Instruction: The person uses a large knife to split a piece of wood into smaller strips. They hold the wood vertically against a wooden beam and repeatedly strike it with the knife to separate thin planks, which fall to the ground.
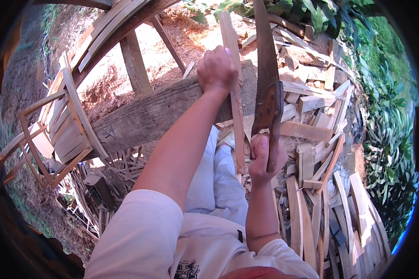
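Observation:
A hand saw (267, 56) with a brown wooden handle (275, 109) is in my right hand (266, 156), its fingers wrapped around the grip. The blade points away from me, its toothed edge toward the left. A long narrow wooden strip (237, 121) lies across a thick weathered beam (144, 114), near the beam's right end. My left hand (217, 69) is closed against the strip's left side over the beam; its fingertips are partly hidden. A gap shows between the saw blade and the strip.
Wood offcuts (312, 121) are heaped to the right, with longer slats (307, 223) nearer me. At left stand a thin wooden frame (56, 139) and stacked boards (107, 37). Sawdust (107, 69) covers the ground beyond the beam. Leafy plants (386, 139) border the right.

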`<control>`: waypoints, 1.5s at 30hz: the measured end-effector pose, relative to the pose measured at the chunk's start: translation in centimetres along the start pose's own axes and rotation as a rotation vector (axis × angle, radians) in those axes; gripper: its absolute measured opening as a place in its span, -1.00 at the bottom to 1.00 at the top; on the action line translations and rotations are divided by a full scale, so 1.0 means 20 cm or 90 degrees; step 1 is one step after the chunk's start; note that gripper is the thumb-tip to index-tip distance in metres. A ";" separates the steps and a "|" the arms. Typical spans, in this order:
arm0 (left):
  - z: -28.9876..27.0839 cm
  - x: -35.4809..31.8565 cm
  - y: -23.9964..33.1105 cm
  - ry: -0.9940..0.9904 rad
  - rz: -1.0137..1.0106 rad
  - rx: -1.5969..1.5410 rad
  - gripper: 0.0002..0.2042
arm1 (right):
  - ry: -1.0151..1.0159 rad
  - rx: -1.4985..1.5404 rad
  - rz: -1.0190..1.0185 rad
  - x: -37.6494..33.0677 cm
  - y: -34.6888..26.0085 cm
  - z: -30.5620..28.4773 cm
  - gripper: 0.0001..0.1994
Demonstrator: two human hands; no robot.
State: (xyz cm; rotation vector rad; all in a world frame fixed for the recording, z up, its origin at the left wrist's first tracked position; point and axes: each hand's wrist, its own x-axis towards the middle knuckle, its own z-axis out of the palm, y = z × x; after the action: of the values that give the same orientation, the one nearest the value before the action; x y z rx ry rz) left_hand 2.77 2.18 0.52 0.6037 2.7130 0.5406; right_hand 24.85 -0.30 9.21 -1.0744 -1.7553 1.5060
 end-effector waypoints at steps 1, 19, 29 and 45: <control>0.00 0.00 0.00 -0.003 -0.003 0.001 -0.62 | 0.010 -0.019 -0.001 0.06 0.00 0.02 -0.64; -0.01 0.00 0.01 -0.005 0.032 0.006 -0.69 | -0.022 0.189 0.286 0.54 -0.54 0.19 -0.64; 0.01 -0.01 0.01 0.008 0.060 0.017 -0.79 | -0.010 0.118 0.311 0.62 -0.67 0.21 -0.63; 0.04 0.01 -0.02 0.004 0.054 -0.001 -0.82 | -0.042 0.023 0.291 0.56 -0.74 0.18 -0.64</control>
State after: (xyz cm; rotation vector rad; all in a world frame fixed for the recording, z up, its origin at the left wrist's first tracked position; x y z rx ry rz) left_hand 2.81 2.18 -0.36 0.7213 2.7024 0.5668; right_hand 13.16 7.02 22.14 -1.4951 -1.5841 1.8497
